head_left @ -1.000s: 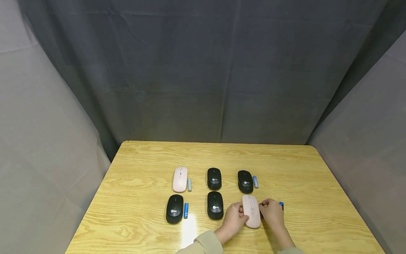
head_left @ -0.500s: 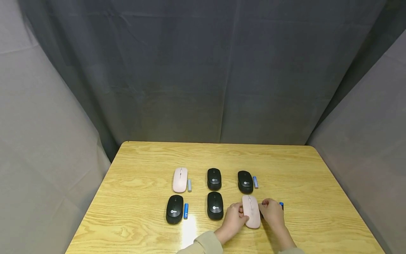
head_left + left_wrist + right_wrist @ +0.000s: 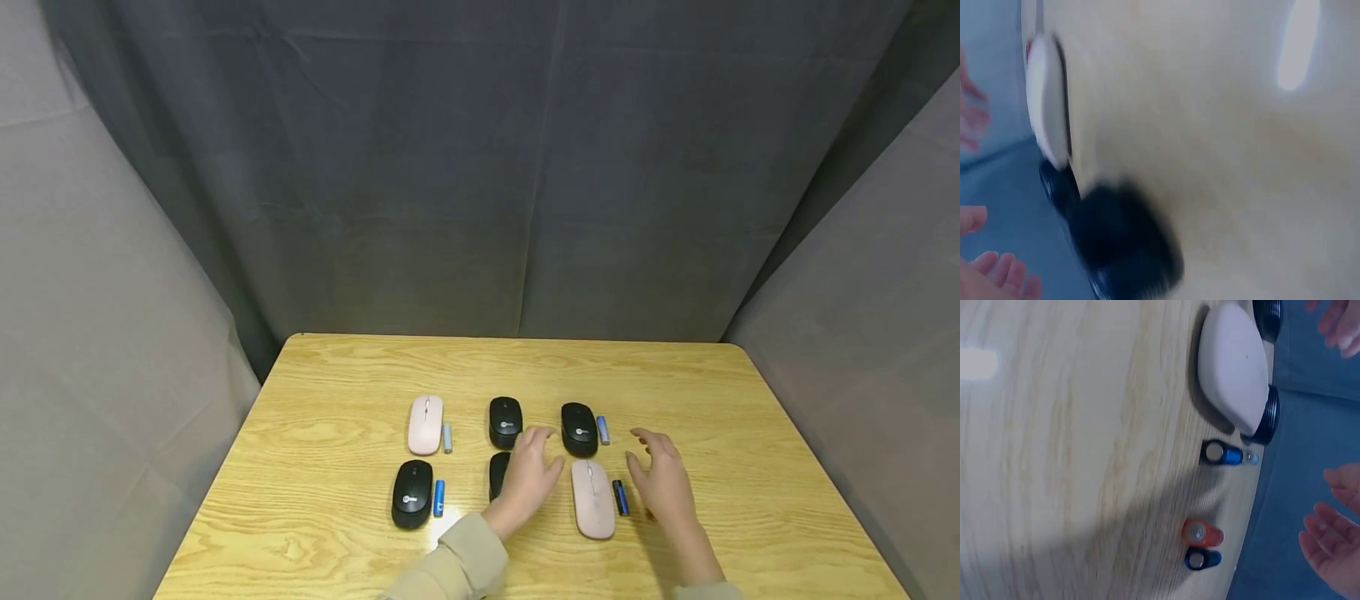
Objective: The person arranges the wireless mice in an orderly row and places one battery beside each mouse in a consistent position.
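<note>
My left hand (image 3: pixel 528 472) is raised over a black mouse (image 3: pixel 498 475) in the front row, partly hiding it. Its fingers are spread and hold nothing. Beside that, a pink mouse (image 3: pixel 592 500) lies on the table with a dark blue battery (image 3: pixel 620 497) standing off its right side. My right hand (image 3: pixel 666 485) hovers to the right of this battery, fingers loosely bent and holding nothing. The right wrist view shows an orange battery (image 3: pixel 1197 532) and a blue battery (image 3: pixel 1200 558) side by side, mostly hidden by the right hand in the head view.
On the wooden table (image 3: pixel 330 375) are another pink mouse (image 3: pixel 425 425) with a pale battery (image 3: pixel 447 438), and a black mouse (image 3: pixel 412 494) with a blue battery (image 3: pixel 438 498). Two black mice stand in the back row, the right one (image 3: pixel 579 429) beside a light blue battery (image 3: pixel 603 430).
Both hands have let go: the left has left the pink mouse, moving up and left, while the right has moved off rightward. The dark blue battery now shows beside the mouse.
</note>
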### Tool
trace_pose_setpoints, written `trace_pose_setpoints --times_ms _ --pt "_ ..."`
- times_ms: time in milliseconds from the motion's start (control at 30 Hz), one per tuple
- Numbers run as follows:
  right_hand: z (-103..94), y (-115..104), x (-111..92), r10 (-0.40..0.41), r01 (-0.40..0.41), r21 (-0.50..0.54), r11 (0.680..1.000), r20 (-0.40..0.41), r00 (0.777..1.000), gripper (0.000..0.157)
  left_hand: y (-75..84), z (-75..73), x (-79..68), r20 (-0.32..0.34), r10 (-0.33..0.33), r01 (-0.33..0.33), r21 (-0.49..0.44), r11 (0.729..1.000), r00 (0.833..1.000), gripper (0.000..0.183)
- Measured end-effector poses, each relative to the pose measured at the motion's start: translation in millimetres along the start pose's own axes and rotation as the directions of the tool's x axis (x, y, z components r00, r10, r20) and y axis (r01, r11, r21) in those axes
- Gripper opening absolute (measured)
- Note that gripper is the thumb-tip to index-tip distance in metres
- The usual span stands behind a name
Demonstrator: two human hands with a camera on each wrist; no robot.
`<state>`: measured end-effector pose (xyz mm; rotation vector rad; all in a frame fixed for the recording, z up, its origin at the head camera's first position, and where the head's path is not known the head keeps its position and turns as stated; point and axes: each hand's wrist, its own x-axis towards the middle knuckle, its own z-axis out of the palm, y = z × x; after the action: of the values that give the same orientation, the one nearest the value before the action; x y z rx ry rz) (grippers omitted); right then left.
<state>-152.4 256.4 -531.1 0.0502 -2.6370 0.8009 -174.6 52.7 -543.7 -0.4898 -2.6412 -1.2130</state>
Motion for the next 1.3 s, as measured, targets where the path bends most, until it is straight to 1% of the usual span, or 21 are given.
trace_pose_setpoints --times_ms 67,167,300,400,533,633,800,900,1033,1133,1300 --pt "-2.3 4 -1 -0.014 0.014 -0.004 1.000 -0.015 1.000 0.038 -9.2 -7.6 9.6 -0.024 -0.002 0.003 0.057 0.998 1.000 0.040" --pt "-4.9 10 -2 0.007 -0.007 -0.013 1.000 -0.013 1.000 0.040 -26.7 -16.8 21.9 -0.047 -0.033 0.037 0.088 0.995 0.998 0.042" --pt "-7.7 19 -6 0.077 -0.077 -0.012 0.997 0.032 0.996 0.041 -51.7 -24.7 33.3 -0.056 -0.134 0.138 0.065 0.988 0.989 0.044" --pt "-8.7 26 -10 0.147 -0.146 -0.019 0.989 0.069 0.987 0.041 -67.1 -27.9 37.7 -0.045 -0.214 0.215 0.027 0.976 0.976 0.044" --pt "-8.9 33 -14 0.230 -0.227 -0.036 0.973 0.093 0.969 0.041 -79.9 -29.5 39.2 -0.018 -0.269 0.269 -0.008 0.963 0.963 0.047" --pt "-9.7 36 -17 0.272 -0.270 -0.041 0.962 0.097 0.957 0.039 -84.7 -29.5 39.1 -0.005 -0.288 0.287 -0.027 0.957 0.958 0.048" --pt "-10.3 41 -20 0.319 -0.316 -0.045 0.948 0.099 0.942 0.036 -88.0 -29.2 39.3 0.014 -0.315 0.315 -0.073 0.946 0.949 0.048" --pt "-9.6 44 -21 0.342 -0.339 -0.044 0.940 0.125 0.932 0.036 -89.0 -28.9 39.7 0.031 -0.328 0.330 -0.099 0.939 0.944 0.047" --pt "-8.8 48 -22 0.380 -0.380 -0.038 0.924 0.174 0.908 0.038 -89.9 -27.8 40.0 0.050 -0.344 0.347 -0.126 0.929 0.938 0.046" --pt "-7.9 49 -23 0.406 -0.407 -0.035 0.913 0.192 0.894 0.038 -89.5 -27.2 39.8 0.048 -0.347 0.350 -0.135 0.927 0.937 0.045" --pt "-5.1 52 -23 0.426 -0.427 -0.037 0.903 0.186 0.885 0.038 -90.4 -26.6 40.0 0.040 -0.341 0.343 -0.164 0.925 0.939 0.043"
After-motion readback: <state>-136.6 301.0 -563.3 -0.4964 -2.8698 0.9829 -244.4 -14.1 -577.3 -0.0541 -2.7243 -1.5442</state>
